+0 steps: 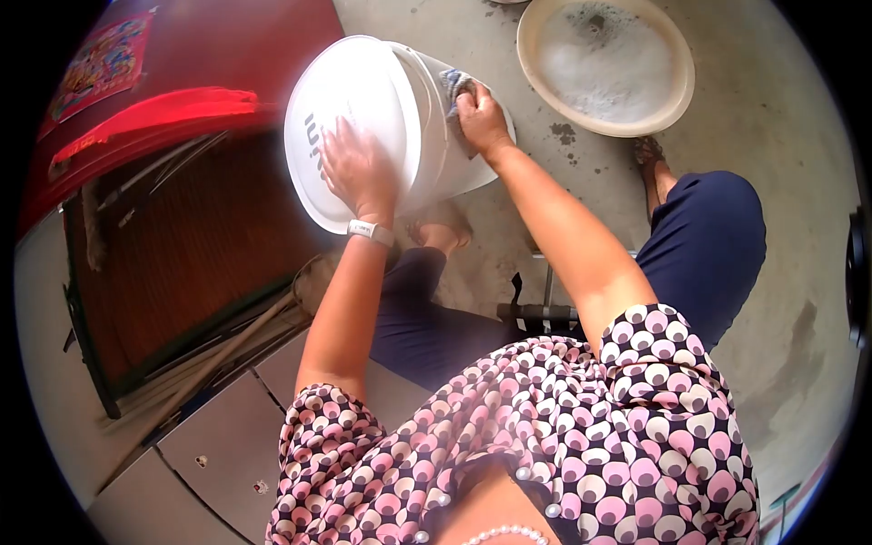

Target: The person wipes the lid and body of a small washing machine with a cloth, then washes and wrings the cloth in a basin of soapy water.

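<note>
A white bucket point(450, 168) with a white lid point(350, 86) is tilted in front of me, its lid turned to the left. On the lid, over the dark printed letters, lies my left hand point(357, 168), fingers spread and somewhat blurred, with a white band on the wrist. My right hand point(481, 118) holds a crumpled grey-and-white cloth point(453, 84) against the bucket's side. Part of the cloth is hidden behind its fingers.
A beige basin point(685, 77) of foamy water stands on the concrete floor point(545, 204) at the upper right. Red covering point(204, 45) is at the upper left, above a brown slatted panel point(182, 291). Long poles point(227, 350) lie beside grey cabinets point(222, 445).
</note>
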The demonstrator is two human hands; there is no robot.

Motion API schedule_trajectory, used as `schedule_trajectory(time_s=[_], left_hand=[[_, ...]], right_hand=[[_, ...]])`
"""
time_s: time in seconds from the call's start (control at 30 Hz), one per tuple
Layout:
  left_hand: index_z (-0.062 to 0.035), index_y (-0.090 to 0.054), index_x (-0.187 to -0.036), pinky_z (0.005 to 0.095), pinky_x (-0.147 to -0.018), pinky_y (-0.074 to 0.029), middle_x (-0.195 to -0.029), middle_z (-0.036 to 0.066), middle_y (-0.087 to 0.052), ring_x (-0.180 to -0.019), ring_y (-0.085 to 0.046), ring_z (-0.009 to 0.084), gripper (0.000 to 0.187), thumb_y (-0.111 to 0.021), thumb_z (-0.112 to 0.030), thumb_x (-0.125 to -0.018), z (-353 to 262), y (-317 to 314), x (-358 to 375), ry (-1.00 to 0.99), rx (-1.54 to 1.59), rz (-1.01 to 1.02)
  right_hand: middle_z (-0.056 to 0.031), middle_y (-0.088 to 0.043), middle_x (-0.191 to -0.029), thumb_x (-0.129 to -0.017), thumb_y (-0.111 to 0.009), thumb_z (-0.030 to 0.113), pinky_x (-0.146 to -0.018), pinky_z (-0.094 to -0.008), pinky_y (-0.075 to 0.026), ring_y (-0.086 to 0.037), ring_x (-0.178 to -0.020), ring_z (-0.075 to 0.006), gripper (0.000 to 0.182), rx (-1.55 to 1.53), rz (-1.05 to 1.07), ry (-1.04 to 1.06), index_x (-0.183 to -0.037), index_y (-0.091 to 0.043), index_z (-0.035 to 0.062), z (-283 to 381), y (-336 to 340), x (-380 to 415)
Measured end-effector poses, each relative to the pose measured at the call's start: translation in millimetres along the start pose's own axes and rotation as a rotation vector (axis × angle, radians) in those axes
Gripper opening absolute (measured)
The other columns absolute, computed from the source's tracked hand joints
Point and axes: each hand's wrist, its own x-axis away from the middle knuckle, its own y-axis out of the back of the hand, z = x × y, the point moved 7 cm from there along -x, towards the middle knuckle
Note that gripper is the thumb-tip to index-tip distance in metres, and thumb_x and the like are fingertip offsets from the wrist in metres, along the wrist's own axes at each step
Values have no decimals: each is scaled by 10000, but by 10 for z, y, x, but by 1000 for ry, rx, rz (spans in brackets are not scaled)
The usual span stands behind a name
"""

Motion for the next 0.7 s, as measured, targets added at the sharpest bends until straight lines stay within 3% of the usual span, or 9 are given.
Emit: schedule_trajectory(time_s=[0.2, 0.4, 0.5, 0.6, 0.67, 0.7], left_hand=[[-35, -458, -1298, 407, -1078, -206, -1361, 199, -398, -1299, -311, 327, 489, -397, -296, -888, -9, 103, -1, -16, 11, 4], [12, -456, -1283, 386, -1078, -215, -1349, 199, -411, -1297, -319, 312, 478, -394, -266, -899, 59, 225, -54, 27, 81, 39], [46, -452, -1272, 373, -1076, -224, -1342, 202, -417, -1289, -334, 304, 470, -391, -239, -902, 92, 238, -61, 42, 126, 26], [56, -448, -1269, 370, -1076, -225, -1339, 205, -419, -1281, -342, 304, 470, -393, -232, -902, 115, 287, -74, 22, 158, 25], [61, -446, -1269, 367, -1073, -232, -1333, 206, -423, -1272, -352, 303, 461, -395, -213, -902, 119, 285, -89, 17, 155, 31], [33, -451, -1278, 390, -1075, -222, -1349, 212, -402, -1284, -332, 320, 469, -390, -239, -901, 124, 284, -94, 26, 172, 38]], right_hand=[[-262, -484, -1248, -828, -331, 362, -1014, -408, -337, -438, -1192, -388, 587, 159, 63, -341, -1300, -412, 24, -1010, 14, -157], [-259, -534, -1178, -810, -367, 330, -968, -429, -382, -502, -1113, -398, 506, 165, 27, -581, -1201, -515, 45, -1104, 20, -51], [-213, -583, -1116, -800, -412, 330, -897, -436, -422, -551, -1037, -374, 451, 223, 3, -400, -1118, -568, 51, -568, -23, -57], [-186, -590, -1122, -810, -454, 250, -904, -402, -431, -562, -1030, -348, 405, 15, -31, -12, -1137, -566, 38, 330, -138, -38], [-177, -570, -1178, -803, -514, 258, -959, -350, -393, -525, -1113, -319, 421, -143, 118, 3, -1162, -567, 44, 898, -208, 0], [-164, -575, -1177, -806, -518, 267, -964, -337, -392, -535, -1106, -303, 408, -173, 107, 130, -1152, -578, 59, 1124, -235, 37]])
